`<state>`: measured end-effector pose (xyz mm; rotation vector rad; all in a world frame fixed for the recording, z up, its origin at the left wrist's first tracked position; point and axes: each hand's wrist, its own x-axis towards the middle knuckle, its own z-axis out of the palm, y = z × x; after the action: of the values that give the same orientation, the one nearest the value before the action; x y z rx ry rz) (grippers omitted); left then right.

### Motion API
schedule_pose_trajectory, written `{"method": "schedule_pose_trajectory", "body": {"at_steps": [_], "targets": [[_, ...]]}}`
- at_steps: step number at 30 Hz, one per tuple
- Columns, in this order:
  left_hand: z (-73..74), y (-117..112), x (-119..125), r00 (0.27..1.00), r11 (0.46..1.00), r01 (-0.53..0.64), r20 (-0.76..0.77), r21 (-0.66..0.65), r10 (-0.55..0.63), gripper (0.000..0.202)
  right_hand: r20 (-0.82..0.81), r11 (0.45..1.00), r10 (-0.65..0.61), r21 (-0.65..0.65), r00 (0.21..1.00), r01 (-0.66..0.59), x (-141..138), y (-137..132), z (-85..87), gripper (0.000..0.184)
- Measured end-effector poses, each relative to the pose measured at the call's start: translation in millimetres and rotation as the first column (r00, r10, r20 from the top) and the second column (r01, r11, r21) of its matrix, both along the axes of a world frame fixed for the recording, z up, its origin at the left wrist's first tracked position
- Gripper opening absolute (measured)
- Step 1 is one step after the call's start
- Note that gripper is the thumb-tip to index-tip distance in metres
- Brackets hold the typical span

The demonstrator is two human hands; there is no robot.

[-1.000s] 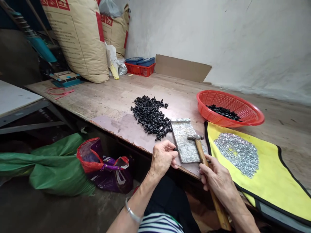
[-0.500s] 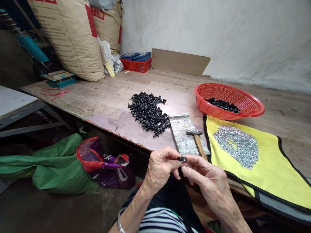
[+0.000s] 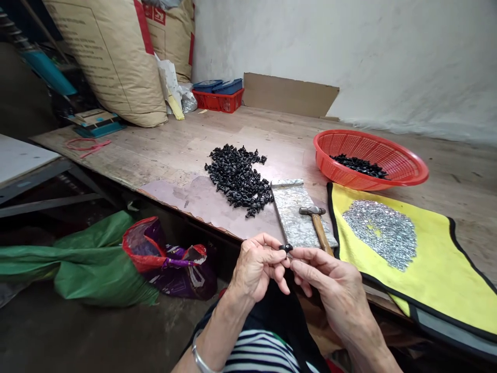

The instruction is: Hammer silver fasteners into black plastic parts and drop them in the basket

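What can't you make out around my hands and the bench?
Head view, black piece: fine detail too small; left hand covers part.
Head view, right hand: anything tiny in its grip, too small to tell.
Head view, hammer: handle's end hidden by right hand.
Head view, large sack: top cut off by upper edge.

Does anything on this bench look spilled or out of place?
Nothing looks clearly spilled: the heap of black parts and the patch of silver bits each lie together. Slightly odd is the yellow cloth under those loose bits, since its near side seems to hang over the front edge of the bench.
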<state>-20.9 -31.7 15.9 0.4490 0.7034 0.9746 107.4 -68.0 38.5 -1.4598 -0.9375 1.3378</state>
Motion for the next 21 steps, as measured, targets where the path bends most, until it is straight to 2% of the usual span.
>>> {"method": "schedule_pose_trajectory", "body": {"at_steps": [8,14,17,19,21], "targets": [[-4.5,0,-1,1.000,0.999,-0.004,0.000,-0.036,0.004,0.018,-0.014,0.999,0.023,-0.023,1.000,-0.023,-1,3,-2.8,0.036],[4.8,-10,7,0.982,0.989,-0.001,-0.187,0.150,0.030,0.016,0.000,0.998,0.063,-0.032,0.998,-0.063,7,6,-6.9,0.037],[6.6,-13,10,0.971,0.982,0.018,-0.239,0.190,0.028,0.014,0.055,0.990,0.143,-0.018,0.988,-0.142,13,5,-11.2,0.037],[5.4,-13,11,0.971,0.981,0.010,-0.238,0.192,0.036,0.017,0.101,0.979,0.205,-0.029,0.974,-0.203,20,8,-8.7,0.037],[3.7,-11,10,0.960,0.979,-0.012,-0.273,0.203,0.069,0.022,0.161,0.982,0.184,-0.001,0.970,-0.187,34,21,1.3,0.035]]}}
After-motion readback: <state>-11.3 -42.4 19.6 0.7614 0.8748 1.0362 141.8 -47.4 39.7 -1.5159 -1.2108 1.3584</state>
